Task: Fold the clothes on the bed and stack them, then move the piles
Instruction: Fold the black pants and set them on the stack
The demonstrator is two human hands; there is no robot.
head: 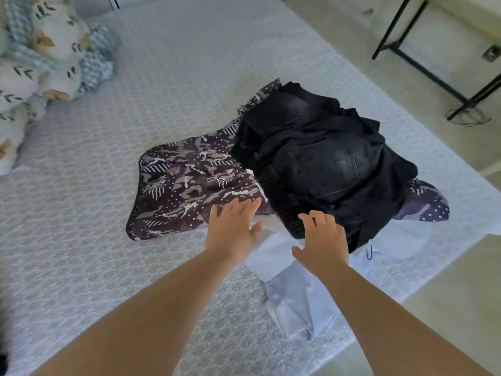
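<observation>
Unfolded heap near bed (168,77) corner: black jeans (322,161) atop patterned garment (189,183). Left hand (230,229) and right hand (322,240) reach in, fingers straight, gripping nothing. Best lift jeans off first, spread flat.

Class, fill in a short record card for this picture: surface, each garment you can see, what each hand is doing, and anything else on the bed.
surface: bed with pale patterned cover
top garment: black jeans, crumpled
beneath: patterned garment
nearest: white garment, partly under the pile
left hand: open, fingers over patterned garment
right hand: open, at the dark pile's edge
elsewhere: floral bedding, far left
</observation>
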